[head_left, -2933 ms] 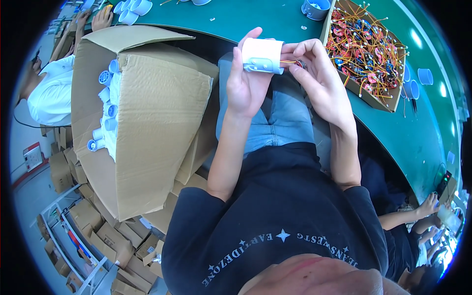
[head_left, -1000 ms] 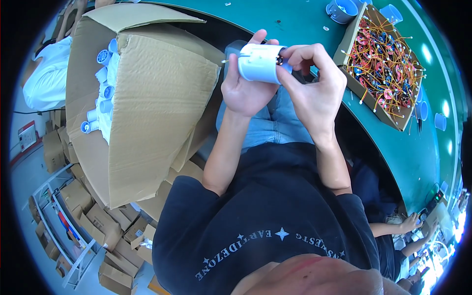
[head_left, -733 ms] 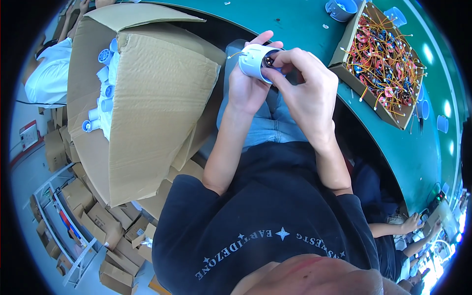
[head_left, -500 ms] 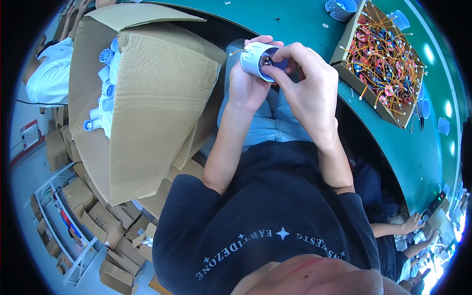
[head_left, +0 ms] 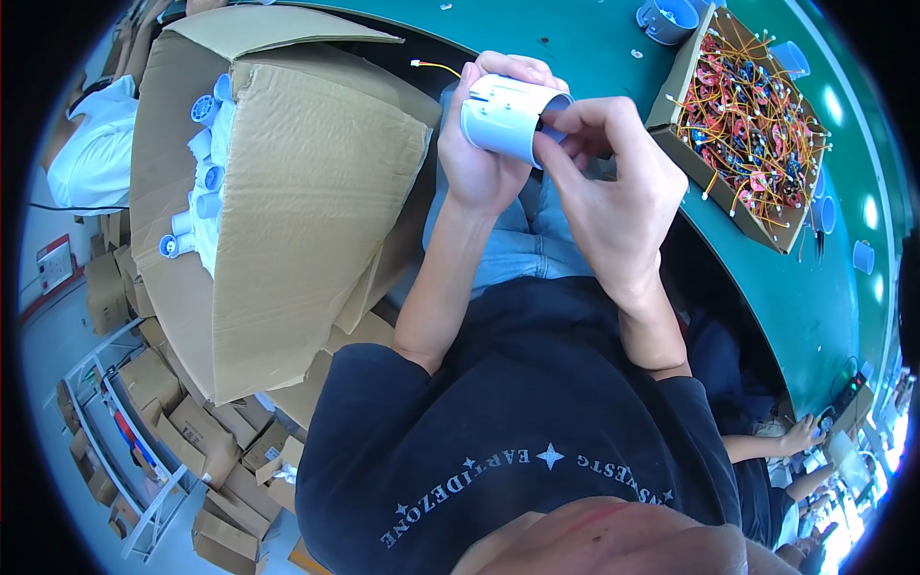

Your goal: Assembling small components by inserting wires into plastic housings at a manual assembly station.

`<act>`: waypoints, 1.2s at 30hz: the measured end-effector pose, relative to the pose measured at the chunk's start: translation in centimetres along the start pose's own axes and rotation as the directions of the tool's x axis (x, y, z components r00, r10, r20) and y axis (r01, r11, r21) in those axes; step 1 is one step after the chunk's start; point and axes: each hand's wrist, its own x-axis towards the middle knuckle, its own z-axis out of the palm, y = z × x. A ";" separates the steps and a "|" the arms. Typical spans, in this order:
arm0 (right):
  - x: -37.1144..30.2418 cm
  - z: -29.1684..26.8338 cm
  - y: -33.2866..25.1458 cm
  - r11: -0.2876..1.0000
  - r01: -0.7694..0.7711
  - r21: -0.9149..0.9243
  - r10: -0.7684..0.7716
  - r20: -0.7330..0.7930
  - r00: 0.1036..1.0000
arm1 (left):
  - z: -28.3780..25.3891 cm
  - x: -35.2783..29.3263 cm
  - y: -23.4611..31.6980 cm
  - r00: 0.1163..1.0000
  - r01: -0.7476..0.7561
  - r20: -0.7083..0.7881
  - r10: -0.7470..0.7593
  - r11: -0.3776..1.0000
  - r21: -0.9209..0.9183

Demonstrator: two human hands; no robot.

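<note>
A pale blue-white plastic cylinder lies on its side above my lap, with slots and small studs on its wall. My left hand is wrapped round it from the left and behind. From its left end sticks a thin yellow wire tipped with a small white plug. My right hand is closed at the cylinder's right-hand opening, thumb and forefinger reaching just inside the rim. A bit of something dark shows between those fingertips; the rest is hidden by the fingers and the wall.
On the green table a cardboard box is heaped with small red and blue wired parts. Several blue cups stand around it. At my left a big open carton holds more cylinders. Other people work nearby.
The cylinder has turned, so its side wall faces up and its opening points more to the right. The dark part inside is now mostly hidden. More of the yellow wire shows.
</note>
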 end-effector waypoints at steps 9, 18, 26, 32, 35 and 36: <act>0.7 -1.2 1.6 0.984 0.154 0.088 -0.155 0.013 0.988 | -2.2 0.3 1.2 0.935 0.355 0.091 -0.344 0.883 -0.307; 0.5 0.1 4.1 0.989 0.136 0.059 -0.142 0.110 0.984 | 0.8 -0.3 3.8 0.937 0.309 -0.298 -0.180 0.823 0.477; 0.9 0.7 4.4 0.977 0.197 0.076 -0.204 0.096 0.974 | 3.2 -0.6 3.0 0.995 0.082 -0.099 0.024 0.380 0.921; 0.1 0.5 4.2 0.993 0.105 -0.047 -0.104 0.028 0.994 | 3.0 -0.6 1.1 0.994 0.081 -0.100 0.050 0.296 0.952; -0.1 0.2 4.4 0.993 0.086 -0.083 -0.084 0.024 0.996 | 2.6 -0.8 0.6 0.995 0.060 -0.087 0.050 0.396 0.916; -0.2 0.1 4.5 0.992 0.084 -0.094 -0.083 0.021 0.996 | 2.2 -0.9 0.5 0.995 0.057 -0.086 0.057 0.393 0.918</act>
